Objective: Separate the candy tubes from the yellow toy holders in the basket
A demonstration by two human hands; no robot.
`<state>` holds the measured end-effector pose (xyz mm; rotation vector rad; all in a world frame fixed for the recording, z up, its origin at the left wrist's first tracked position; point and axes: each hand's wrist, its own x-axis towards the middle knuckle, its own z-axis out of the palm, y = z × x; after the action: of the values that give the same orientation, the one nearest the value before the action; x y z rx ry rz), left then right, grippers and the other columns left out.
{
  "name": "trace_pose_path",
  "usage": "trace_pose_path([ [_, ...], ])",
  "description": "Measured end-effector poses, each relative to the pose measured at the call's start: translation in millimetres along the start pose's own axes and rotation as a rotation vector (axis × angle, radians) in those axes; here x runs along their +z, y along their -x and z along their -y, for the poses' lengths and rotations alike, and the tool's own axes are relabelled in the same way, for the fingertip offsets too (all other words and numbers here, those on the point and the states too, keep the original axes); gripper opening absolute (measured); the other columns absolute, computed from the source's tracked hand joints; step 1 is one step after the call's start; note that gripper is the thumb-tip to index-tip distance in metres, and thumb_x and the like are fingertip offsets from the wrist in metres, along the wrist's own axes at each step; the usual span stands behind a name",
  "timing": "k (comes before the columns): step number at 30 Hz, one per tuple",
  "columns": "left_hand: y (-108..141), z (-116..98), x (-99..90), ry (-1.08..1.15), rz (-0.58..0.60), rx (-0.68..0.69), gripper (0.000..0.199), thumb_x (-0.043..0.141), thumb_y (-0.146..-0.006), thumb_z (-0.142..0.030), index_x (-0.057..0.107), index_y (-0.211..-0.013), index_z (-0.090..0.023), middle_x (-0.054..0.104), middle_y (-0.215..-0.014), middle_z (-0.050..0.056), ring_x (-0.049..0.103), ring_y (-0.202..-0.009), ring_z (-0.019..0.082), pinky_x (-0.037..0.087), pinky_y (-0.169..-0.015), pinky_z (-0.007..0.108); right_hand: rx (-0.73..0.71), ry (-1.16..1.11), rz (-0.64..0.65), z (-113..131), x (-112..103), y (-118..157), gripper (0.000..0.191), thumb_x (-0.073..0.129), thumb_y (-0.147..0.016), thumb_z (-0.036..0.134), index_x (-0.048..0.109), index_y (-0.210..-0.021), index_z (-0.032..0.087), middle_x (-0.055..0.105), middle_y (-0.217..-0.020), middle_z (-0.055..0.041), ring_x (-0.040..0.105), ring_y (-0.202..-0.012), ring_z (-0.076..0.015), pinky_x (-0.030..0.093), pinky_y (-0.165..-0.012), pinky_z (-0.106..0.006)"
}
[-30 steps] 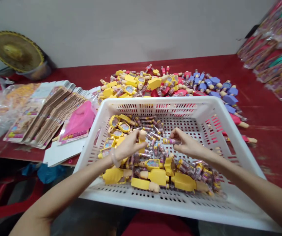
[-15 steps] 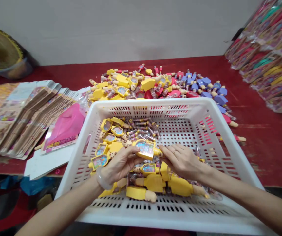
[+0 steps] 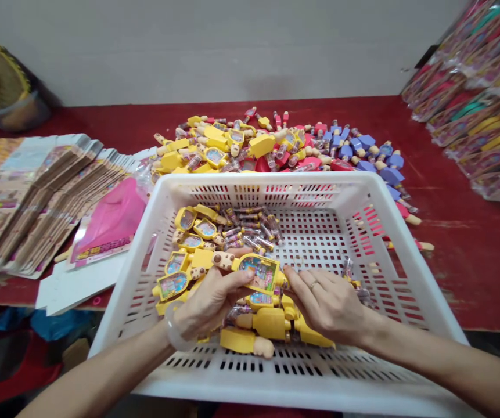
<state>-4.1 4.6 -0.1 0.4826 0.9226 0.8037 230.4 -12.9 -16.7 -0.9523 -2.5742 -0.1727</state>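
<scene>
While the left hand [image 3: 212, 305] grips a yellow plastic toy [image 3: 261, 273] with a clear glossy window, curling round its lower edge, the right hand [image 3: 328, 305] sits half-open just right of it, fingers [image 3: 302, 280] by the toy's end, holding nothing visible. Toy and hands are over a heap of similar yellow toys [image 3: 267, 324] inside a white perforated plastic basket [image 3: 241, 184]. Versus the earlier frame, both hands and the toy sit slightly lower. Small clear tubes [image 3: 250, 229] with dark contents lie loose toward the basket's back. Left wrist wears a clear bangle [image 3: 172, 328], right hand a metal ring [image 3: 314, 285]. Behind, yellow, pink and blue toys [image 3: 267, 145] are piled on the red counter [image 3: 459, 261], printed cardboard cards [image 3: 49, 197] stacked left.
</scene>
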Motion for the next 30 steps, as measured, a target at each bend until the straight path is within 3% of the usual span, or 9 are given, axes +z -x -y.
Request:
trace_pose_path([
  [5,-2,3,1.8,0.071,0.050,-0.047,0.037,0.073,-0.077,-0.018,0.060,-0.111,-0.019,0.065,-0.101,0.004,0.064,-0.088,0.016,0.055,-0.083,0.031,0.022,-0.062,-0.040,5,-2,1,0.044,0.046,-0.094,0.017,0.042,-0.136,0.006,0.066,-0.083,-0.0122,0.059,-0.071,-0.0226,0.047,-0.063,-0.034],
  [9,1,4,5.1,0.002,0.077,0.012,0.036,0.072,-0.078,-0.021,0.060,-0.112,-0.020,0.065,-0.103,0.005,0.064,-0.090,0.017,0.055,-0.083,0.033,0.265,-0.478,-0.021,5,-8,-2,0.032,0.044,-0.096,0.026,0.054,-0.123,0.010,0.065,-0.087,-0.0117,0.060,-0.073,-0.0205,0.049,-0.065,-0.031],
  [12,5,0,5.0,-0.097,0.100,0.075,0.039,0.074,-0.076,-0.021,0.060,-0.111,-0.021,0.066,-0.097,0.003,0.065,-0.086,0.016,0.055,-0.079,0.031,0.493,-1.055,0.232,-4,-5,-5,0.035,0.042,-0.098,0.044,0.061,-0.102,0.014,0.061,-0.073,-0.0039,0.053,-0.054,-0.0131,0.046,-0.052,-0.025],
  [15,2,-4,2.8,-0.187,0.088,0.144,0.042,0.078,-0.070,-0.019,0.062,-0.109,-0.021,0.065,-0.096,0.003,0.064,-0.085,0.016,0.055,-0.076,0.027,0.502,-1.385,0.498,-17,3,-8,0.052,0.028,-0.098,0.056,0.058,-0.085,0.016,0.045,-0.054,0.0042,0.028,-0.035,-0.0075,0.030,-0.035,-0.020],
  [19,-10,-3,-1.0,-0.078,0.024,0.118,0.027,0.074,-0.076,-0.023,0.064,-0.100,-0.016,0.066,-0.096,0.004,0.064,-0.084,0.015,0.055,-0.076,0.026,0.418,-0.815,0.209,-20,5,-13,0.038,0.042,-0.097,0.048,0.062,-0.101,0.016,0.061,-0.075,-0.0063,0.054,-0.061,-0.0153,0.044,-0.055,-0.026],
  [22,-13,0,-1.7,0.020,0.015,0.028,0.022,0.072,-0.077,-0.024,0.066,-0.096,-0.014,0.067,-0.101,0.006,0.064,-0.090,0.016,0.054,-0.083,0.028,0.362,-0.548,0.038,-13,3,-12,0.034,0.049,-0.095,0.042,0.062,-0.110,0.015,0.064,-0.082,-0.0096,0.057,-0.074,-0.0202,0.045,-0.065,-0.031],
  [24,-10,-2,-1.1,-0.003,0.050,0.025,0.026,0.072,-0.077,-0.024,0.066,-0.100,-0.015,0.067,-0.102,0.006,0.064,-0.089,0.016,0.054,-0.084,0.029,0.474,-0.827,0.135,-9,4,-9,0.033,0.046,-0.096,0.045,0.062,-0.102,0.017,0.058,-0.069,-0.0038,0.052,-0.061,-0.0157,0.042,-0.057,-0.027],
  [28,-2,-15,-0.2,-0.135,0.135,0.133,0.043,0.076,-0.071,-0.017,0.063,-0.111,-0.020,0.067,-0.094,0.003,0.064,-0.083,0.015,0.054,-0.077,0.027,0.742,-1.717,0.529,-10,13,-10,0.049,0.030,-0.095,0.062,0.047,-0.073,0.021,0.025,-0.046,0.0099,0.018,-0.035,-0.0081,0.022,-0.035,-0.021],
  [30,-3,-20,-0.6,-0.156,0.127,0.180,0.047,0.077,-0.069,-0.015,0.062,-0.113,-0.020,0.066,-0.095,0.002,0.064,-0.084,0.015,0.054,-0.075,0.024,0.747,-1.768,0.568,-13,13,-14,0.049,0.032,-0.094,0.063,0.043,-0.070,0.022,0.027,-0.046,0.0096,0.019,-0.034,-0.0081,0.023,-0.034,-0.021],
])
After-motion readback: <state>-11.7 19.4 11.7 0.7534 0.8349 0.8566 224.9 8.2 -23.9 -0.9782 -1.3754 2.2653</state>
